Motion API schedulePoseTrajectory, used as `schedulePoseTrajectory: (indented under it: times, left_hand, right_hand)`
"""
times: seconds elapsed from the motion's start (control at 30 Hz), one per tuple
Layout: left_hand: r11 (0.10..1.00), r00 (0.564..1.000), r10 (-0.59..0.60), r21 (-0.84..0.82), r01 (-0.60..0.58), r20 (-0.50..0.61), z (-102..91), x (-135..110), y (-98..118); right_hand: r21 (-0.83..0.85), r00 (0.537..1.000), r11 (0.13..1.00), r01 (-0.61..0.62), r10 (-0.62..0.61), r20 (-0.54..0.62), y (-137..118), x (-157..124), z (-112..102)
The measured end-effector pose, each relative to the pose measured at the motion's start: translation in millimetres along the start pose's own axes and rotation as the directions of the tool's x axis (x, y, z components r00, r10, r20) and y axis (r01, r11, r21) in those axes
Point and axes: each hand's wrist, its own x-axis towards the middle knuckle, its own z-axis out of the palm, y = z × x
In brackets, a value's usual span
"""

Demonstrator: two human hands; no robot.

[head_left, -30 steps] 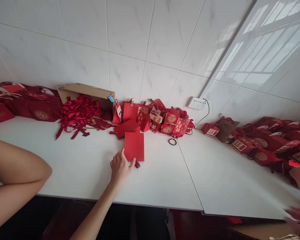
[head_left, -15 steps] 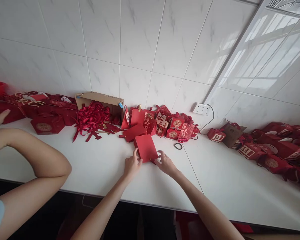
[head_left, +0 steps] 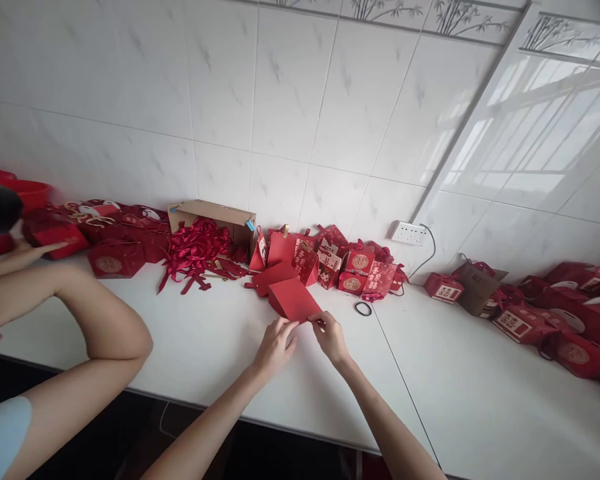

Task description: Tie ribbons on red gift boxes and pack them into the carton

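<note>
A plain red paper gift box (head_left: 296,300) lies tilted on the white table in front of me, its broad flat face turned up. My left hand (head_left: 275,348) has its fingertips curled over the box's near edge. At the near right corner, my right hand (head_left: 331,337) pinches the box's edge between thumb and fingers. What small part sits inside that pinch is hidden. Just behind the box, another flat red box (head_left: 275,277) touches it.
A cardboard box (head_left: 215,211) spills red ribbons (head_left: 195,250) at the back. Printed red gift boxes (head_left: 360,260) stand along the wall, with more boxes (head_left: 575,350) at right. A black ring (head_left: 363,309) lies near a power strip (head_left: 409,233). A co-worker's arm (head_left: 115,320) reaches in at left.
My left hand has moved from the box's left side to its near edge. My right fingers have closed at the near right corner. The co-worker's hand now reaches a red box; the view has shifted.
</note>
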Motion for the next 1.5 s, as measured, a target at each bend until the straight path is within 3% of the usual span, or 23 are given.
schedulePoseTrajectory:
  times: [0.2,0.27,0.37,0.47,0.53,0.63,0.7,0.77,0.87,0.9,1.0,1.07,1.2,1.33,1.5]
  left_hand:
    - [0.999,0.976,0.038,0.026,-0.033,-0.214,-31.1,9,28]
    - [0.994,0.964,0.079,-0.052,-0.095,-0.255,-38.3,10,40]
    - [0.949,0.963,0.139,-0.246,-0.196,-0.23,-44.5,9,59]
    - [0.909,0.983,0.109,-0.387,-0.158,-0.145,-46.7,11,82]
    - [0.896,0.988,0.1,-0.42,-0.142,-0.122,-44.6,15,96]
    - [0.897,0.977,0.172,-0.389,-0.209,-0.128,-31.4,25,106]
    - [0.895,0.974,0.193,-0.386,-0.224,-0.118,-17.0,33,101]
    - [0.9,0.988,0.105,-0.412,-0.141,-0.11,-2.2,41,89]
    - [0.895,0.982,-0.127,-0.443,0.053,-0.139,14.9,55,66]
    - [0.889,0.979,-0.144,-0.454,0.063,-0.145,19.5,60,58]
    - [0.842,0.992,-0.088,-0.539,0.023,-0.095,33.3,73,39]
    - [0.799,0.999,0.026,-0.599,-0.048,-0.046,41.3,73,32]
    - [0.772,0.957,0.276,-0.615,-0.163,0.092,48.9,60,27]
    - [0.852,0.913,0.396,-0.408,-0.327,0.095,50.0,56,15]
    - [0.903,0.905,0.426,-0.062,-0.426,-0.009,52.4,58,8]
  right_hand:
    - [0.044,0.97,0.97,0.238,-0.236,-0.052,-49,22,-25]
    - [0.009,0.943,0.944,0.329,-0.328,-0.06,-60,19,-31]
    - [-0.015,0.91,0.913,0.408,-0.408,-0.072,-67,8,-38]
    - [-0.028,0.888,0.894,0.447,-0.448,-0.107,-67,1,-47]
    - [-0.034,0.861,0.876,0.48,-0.479,-0.169,-61,2,-54]
    - [0.003,0.813,0.863,0.505,-0.474,-0.339,-40,6,-53]
    - [0.085,0.816,0.883,0.462,-0.386,-0.429,-19,5,-43]
    - [0.118,0.842,0.906,0.406,-0.32,-0.434,2,1,-29]
    - [0.029,0.888,0.921,0.388,-0.365,-0.281,21,-7,-14]
    - [0.02,0.904,0.923,0.385,-0.372,-0.211,25,-8,-12]
    - [0.013,0.933,0.942,0.336,-0.331,-0.143,28,-6,-11]
    - [0.049,0.945,0.952,0.303,-0.293,-0.146,29,-3,-13]
    - [0.243,0.967,0.948,0.206,-0.16,-0.196,29,-2,-17]
    - [0.411,0.973,0.906,0.102,-0.005,-0.229,27,-1,-26]
    - [0.351,0.97,0.931,0.104,-0.016,-0.244,24,-1,-33]
